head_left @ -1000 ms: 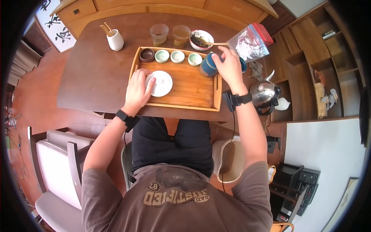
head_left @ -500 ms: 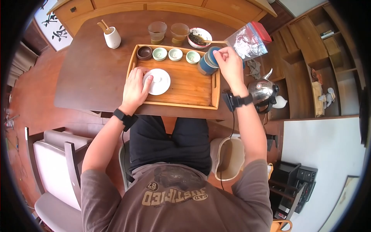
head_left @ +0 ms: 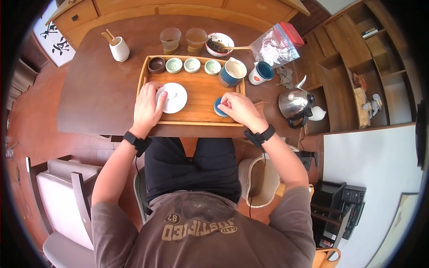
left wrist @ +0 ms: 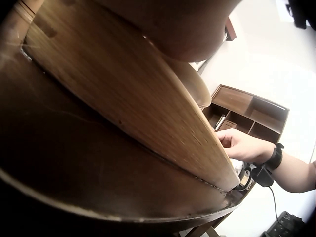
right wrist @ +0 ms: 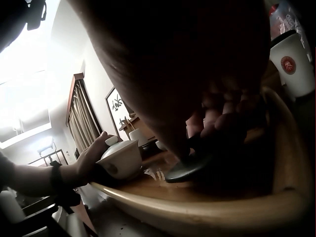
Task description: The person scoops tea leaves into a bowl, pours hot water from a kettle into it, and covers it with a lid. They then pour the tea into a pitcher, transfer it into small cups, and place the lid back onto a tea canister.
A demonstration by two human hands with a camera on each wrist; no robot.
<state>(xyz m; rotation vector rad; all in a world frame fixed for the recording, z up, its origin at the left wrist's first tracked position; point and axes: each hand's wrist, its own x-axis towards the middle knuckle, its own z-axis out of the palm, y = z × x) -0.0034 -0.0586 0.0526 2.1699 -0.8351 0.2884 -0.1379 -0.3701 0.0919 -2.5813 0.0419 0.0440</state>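
My left hand (head_left: 148, 108) grips the white lidded bowl (head_left: 175, 100) at the tray's left front, with the thumb on its lid; the right wrist view shows this bowl (right wrist: 123, 163) upright. At the right front of the wooden tray (head_left: 199, 122), my right hand (head_left: 242, 110) pinches a round blue lid (head_left: 218, 107). In the right wrist view, that lid (right wrist: 188, 170) is low over the tray floor; contact with it is hard to tell. The blue pitcher (head_left: 230, 78) stands uncovered behind my right hand. Much of the left wrist view is the tray's side (left wrist: 143, 94).
Along the tray's back are a brown cup (head_left: 156, 65) and pale green cups (head_left: 192, 65). Behind it stand two clear cups (head_left: 170, 42) and a bowl with dark leaves (head_left: 219, 43). To the right are a white-and-blue cup (head_left: 260, 74), plastic bag (head_left: 274, 46) and steel kettle (head_left: 293, 102).
My right hand has lifted the blue lid off the pitcher and brought it toward me, to the tray's right front. My left hand stays at the white bowl.
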